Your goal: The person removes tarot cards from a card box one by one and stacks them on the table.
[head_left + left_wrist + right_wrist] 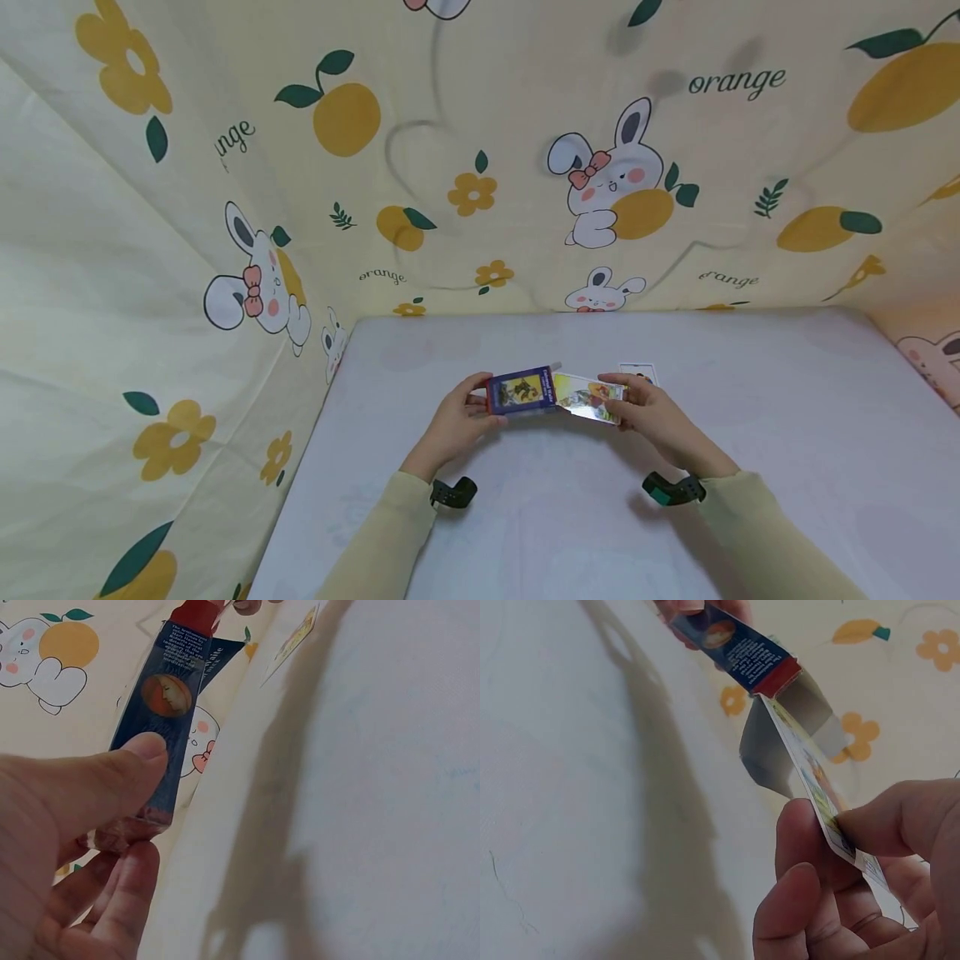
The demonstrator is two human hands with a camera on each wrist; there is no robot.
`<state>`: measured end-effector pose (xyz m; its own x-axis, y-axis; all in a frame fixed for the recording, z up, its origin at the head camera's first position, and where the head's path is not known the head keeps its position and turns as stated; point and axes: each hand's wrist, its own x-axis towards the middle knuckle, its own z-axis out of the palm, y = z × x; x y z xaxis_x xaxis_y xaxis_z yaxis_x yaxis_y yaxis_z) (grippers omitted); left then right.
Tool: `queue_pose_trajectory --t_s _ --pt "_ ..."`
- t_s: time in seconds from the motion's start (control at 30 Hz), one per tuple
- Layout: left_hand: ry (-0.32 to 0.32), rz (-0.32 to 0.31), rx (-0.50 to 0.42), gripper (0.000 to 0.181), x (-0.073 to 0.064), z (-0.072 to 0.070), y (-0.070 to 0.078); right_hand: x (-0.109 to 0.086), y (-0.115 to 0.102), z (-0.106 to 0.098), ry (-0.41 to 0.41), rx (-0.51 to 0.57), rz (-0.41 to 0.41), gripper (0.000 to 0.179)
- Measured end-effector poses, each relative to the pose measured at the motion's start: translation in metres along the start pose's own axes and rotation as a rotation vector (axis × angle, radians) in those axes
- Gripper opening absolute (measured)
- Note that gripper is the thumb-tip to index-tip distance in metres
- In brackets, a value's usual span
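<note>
A small dark blue and red card box (521, 391) is held up over the table by my left hand (459, 423). The left wrist view shows the thumb on the box's narrow printed side (166, 697) and the fingers beneath its end. In my right hand (660, 419) a colourful picture card (588, 395) is pinched between thumb and fingers. That card's far end meets the box's open mouth, where flaps (769, 746) stand spread in the right wrist view. How far it reaches inside is hidden, as is whether more than one card is pinched.
Behind my right hand another card (637, 369) lies on the white table (525, 517), partly covered by that hand. A patterned cloth (465, 108) with rabbits and oranges rises at the table's back and left. Each wrist wears a dark band (453, 492).
</note>
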<state>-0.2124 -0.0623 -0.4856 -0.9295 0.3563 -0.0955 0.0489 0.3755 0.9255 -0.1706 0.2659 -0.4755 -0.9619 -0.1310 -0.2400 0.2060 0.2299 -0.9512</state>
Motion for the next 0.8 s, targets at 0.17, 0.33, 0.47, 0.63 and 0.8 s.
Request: queue_pose_trajectory --t_s 0.17,0.33,0.47,0.63,0.8 --pt "0.022 -0.004 -0.003 0.081 0.0010 0.0004 -0.0004 0.0021 0.0031 0.0002 -0.012 0.007 0.019 0.056" --pt "0.034 0.002 0.000 0.081 0.0018 0.0014 -0.0003 0.0030 0.0031 0.0013 -0.018 0.007 0.013 0.048" --pt "0.035 0.002 0.010 0.081 0.0020 0.0023 -0.0003 0.0021 0.0031 0.0017 -0.022 -0.002 0.012 0.046" --pt "0.035 0.005 0.015 0.082 0.0024 0.0024 -0.0003 0.0004 0.0031 0.0014 -0.064 -0.025 0.042 0.049" --pt "0.041 0.003 0.016 0.081 0.0033 0.0021 -0.0016 -0.0003 0.0045 -0.0011 -0.100 -0.052 0.053 0.049"
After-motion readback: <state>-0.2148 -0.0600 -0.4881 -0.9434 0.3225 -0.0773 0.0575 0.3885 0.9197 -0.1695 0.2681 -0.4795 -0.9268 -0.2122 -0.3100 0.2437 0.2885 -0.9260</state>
